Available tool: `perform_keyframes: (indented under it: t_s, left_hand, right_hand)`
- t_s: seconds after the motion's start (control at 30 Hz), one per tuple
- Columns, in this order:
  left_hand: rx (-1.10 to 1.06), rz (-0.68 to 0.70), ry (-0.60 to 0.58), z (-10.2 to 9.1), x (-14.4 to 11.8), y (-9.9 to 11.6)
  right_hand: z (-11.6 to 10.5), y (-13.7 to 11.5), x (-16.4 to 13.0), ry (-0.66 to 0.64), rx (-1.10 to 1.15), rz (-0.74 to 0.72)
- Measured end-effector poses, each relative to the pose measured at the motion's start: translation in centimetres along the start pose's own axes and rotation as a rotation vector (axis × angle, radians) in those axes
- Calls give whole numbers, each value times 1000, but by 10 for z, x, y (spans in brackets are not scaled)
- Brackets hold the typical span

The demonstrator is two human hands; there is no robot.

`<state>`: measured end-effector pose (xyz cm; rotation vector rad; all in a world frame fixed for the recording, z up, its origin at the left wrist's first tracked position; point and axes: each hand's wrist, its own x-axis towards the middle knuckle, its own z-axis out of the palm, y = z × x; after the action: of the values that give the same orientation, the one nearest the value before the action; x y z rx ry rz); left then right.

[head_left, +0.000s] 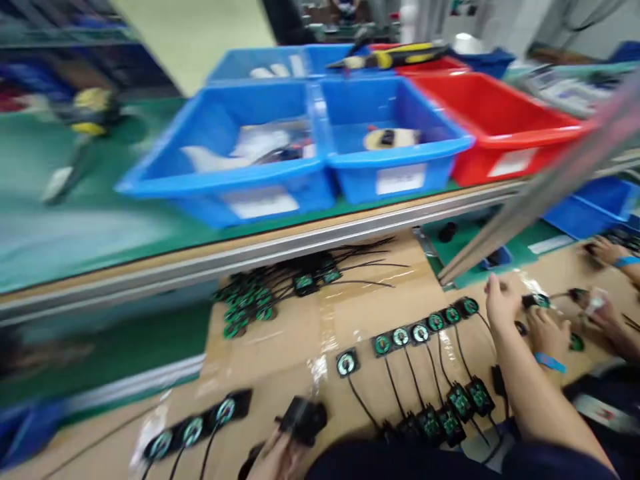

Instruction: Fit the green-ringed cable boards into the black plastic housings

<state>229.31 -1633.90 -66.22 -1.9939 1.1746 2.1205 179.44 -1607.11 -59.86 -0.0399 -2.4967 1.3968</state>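
Note:
My left hand (280, 460) is at the bottom edge, closed around a black block-shaped part (303, 420) with a rounded end; blur hides its detail. My right hand (501, 303) is raised above the cardboard at the right, its fingers partly apart with nothing visible in them. Near it lies the end of a row of round green circuit boards (436, 322) on black mounts. Thin black cables lead from these to rectangular green boards in black housings (460, 402). To the left of my left hand, three round boards on a black strip (193, 431) lie with cables attached.
Blue bins (280, 177) and a red bin (535, 143) stand on a raised shelf with a metal edge (350, 233). A slanted metal post (480, 250) rises at right. Beyond my right arm are co-workers' hands (547, 337). More boards (247, 303) lie under the shelf.

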Motion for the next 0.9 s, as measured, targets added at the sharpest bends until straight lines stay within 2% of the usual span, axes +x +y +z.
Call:
perform_keyframes:
  t_s: [0.03, 0.07, 0.13, 0.2, 0.23, 0.3, 0.37, 0.43, 0.5, 0.57, 0.73, 0.83, 0.9]
  left_hand:
    - [-138, -22, -40, 2, -4, -3]
    - [-255, -47, -84, 6, -8, -3]
    - [-372, -91, -199, 17, -14, 1]
    - [-385, -92, -326, 27, -18, 7]
    - [-370, -81, -374, 30, -19, 9]
    - [-335, -47, -435, 32, -21, 9]
    - [-333, -4, -456, 29, -23, 5]
    - [-355, 28, -463, 24, -24, -1]
    - [-374, 48, -482, 18, -24, -9]
    - [-379, 62, -507, 14, -23, -17]
    - [-308, 69, -520, 4, -13, -39]
    - [-205, 91, -470, -5, -7, -54]
    - [-132, 137, -384, -12, -3, -63]
  right_hand:
    - [3, 0, -41, -79, 8, 4]
    - [7, -2, -84, -236, 42, 0]
    - [16, -9, -173, -689, 136, -66]
    - [27, -25, -255, -1110, 221, -215]
    - [36, -35, -288, -1259, 259, -292]
    - [55, -55, -335, -1421, 294, -395]
    - [76, -68, -358, -1486, 274, -431]
    - [90, -72, -364, -1535, 231, -449]
    - [95, -68, -365, -1575, 209, -449]
    - [93, -61, -368, -1603, 209, -394]
    - [77, -46, -384, -1740, 132, -148]
    - [73, -43, -390, -1847, 108, -49]
    - [75, -42, -392, -1862, 113, -13]
